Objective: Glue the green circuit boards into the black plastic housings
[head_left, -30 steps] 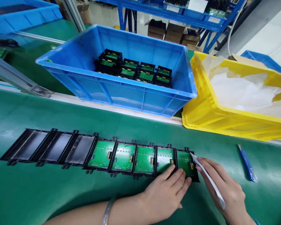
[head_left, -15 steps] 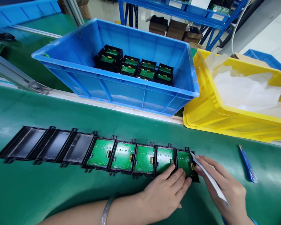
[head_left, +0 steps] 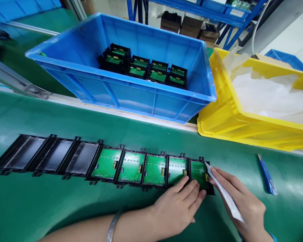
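Observation:
In the head view, a row of black plastic cases (head_left: 82, 159) lies across the green bench. Several on the right hold green circuit boards (head_left: 155, 168); the three at the left end hold no board. My left hand (head_left: 175, 208) lies with fingers stretched over the lower edges of the two rightmost cases, holding nothing. My right hand (head_left: 244, 200) pinches a folded white paper strip (head_left: 227, 196). Its narrow tip touches or nearly touches the upper right edge of the last case, beside its circuit board (head_left: 198, 169). The right fingertips are partly hidden behind the strip.
A blue bin (head_left: 141, 97) behind the row contains several more black cases with boards (head_left: 158, 75). Right of it stands a yellow bin (head_left: 262, 131) with white sheets (head_left: 270, 94) inside. A blue utility knife (head_left: 267, 174) lies on the bench (head_left: 65, 208) at the right.
The view has shifted slightly. The strip's lower end has swung a little to the left in my right hand. My left hand stays in place on the cases.

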A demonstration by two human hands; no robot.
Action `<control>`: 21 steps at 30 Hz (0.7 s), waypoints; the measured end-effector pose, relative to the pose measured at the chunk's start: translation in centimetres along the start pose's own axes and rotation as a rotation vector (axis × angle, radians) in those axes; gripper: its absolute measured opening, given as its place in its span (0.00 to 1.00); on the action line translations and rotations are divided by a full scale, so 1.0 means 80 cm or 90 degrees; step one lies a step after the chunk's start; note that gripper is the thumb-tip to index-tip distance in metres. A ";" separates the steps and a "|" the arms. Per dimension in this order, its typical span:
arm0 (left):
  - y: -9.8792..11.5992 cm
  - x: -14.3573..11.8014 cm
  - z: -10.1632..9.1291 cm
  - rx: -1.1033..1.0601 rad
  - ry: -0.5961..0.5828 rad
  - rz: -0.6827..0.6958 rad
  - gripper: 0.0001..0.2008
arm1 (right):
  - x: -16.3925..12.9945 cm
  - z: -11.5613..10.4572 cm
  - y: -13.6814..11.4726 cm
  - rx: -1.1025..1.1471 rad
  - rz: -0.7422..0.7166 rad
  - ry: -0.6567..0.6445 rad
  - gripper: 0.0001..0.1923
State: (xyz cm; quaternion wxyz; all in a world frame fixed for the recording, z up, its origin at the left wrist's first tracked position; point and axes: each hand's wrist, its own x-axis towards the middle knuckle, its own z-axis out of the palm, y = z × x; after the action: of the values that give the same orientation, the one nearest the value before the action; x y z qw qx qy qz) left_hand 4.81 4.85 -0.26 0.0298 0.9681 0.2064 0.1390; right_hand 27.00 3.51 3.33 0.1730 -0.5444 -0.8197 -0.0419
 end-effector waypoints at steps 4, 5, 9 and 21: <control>0.000 -0.001 0.002 0.003 0.003 0.000 0.27 | 0.000 0.001 0.000 -0.027 -0.014 0.023 0.15; 0.000 -0.001 0.002 0.003 0.006 0.001 0.27 | 0.000 0.002 0.000 -0.036 -0.014 0.028 0.15; 0.000 -0.002 0.002 0.002 0.013 0.003 0.27 | 0.000 0.006 0.003 -0.061 -0.023 0.035 0.15; -0.001 -0.002 -0.002 0.005 -0.004 0.000 0.27 | -0.005 -0.002 0.007 0.042 0.021 -0.022 0.16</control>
State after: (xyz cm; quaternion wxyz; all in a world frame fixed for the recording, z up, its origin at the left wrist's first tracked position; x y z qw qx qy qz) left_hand 4.61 4.83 -0.13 0.0270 0.9686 0.2070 0.1352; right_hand 27.70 3.34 3.30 0.1771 -0.5523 -0.8146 -0.0028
